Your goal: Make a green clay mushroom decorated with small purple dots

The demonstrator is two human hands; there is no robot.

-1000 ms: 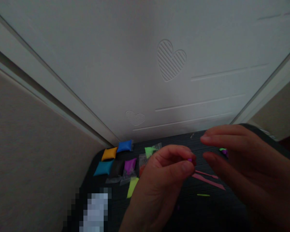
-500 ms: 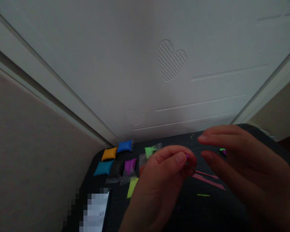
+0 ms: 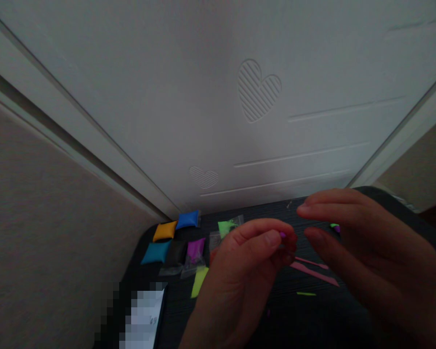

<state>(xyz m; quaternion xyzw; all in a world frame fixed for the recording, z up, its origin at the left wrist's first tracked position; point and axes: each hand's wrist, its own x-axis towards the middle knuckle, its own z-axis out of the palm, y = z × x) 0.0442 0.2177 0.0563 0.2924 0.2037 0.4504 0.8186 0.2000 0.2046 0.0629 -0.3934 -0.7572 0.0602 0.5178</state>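
Observation:
Between the thumb and forefinger of my left hand point(image 3: 245, 271) is a tiny purple piece of clay point(image 3: 282, 235), mostly covered by the fingertips. My right hand point(image 3: 370, 252) is held up to the right, thumb and fingers apart, with nothing between them. Just beyond my left fingertips, two pink modelling tools point(image 3: 314, 274) lie on the dark table. A thin yellow-green strip point(image 3: 306, 293) rests nearer to me. Partly behind my right hand sits a small green and purple lump point(image 3: 335, 228).
Packets of coloured clay lie at the left: blue point(image 3: 188, 220), orange point(image 3: 164, 231), teal point(image 3: 156, 252), black point(image 3: 175, 254), purple point(image 3: 195, 250) and green point(image 3: 225, 229). A yellow piece point(image 3: 199, 282) and a phone with a lit screen point(image 3: 145, 315) are nearer. A white panel with hearts point(image 3: 221, 131) rises behind the table.
Almost nothing differs. My left fingers have shifted very slightly around the purple piece, and my right thumb has moved a touch to the right.

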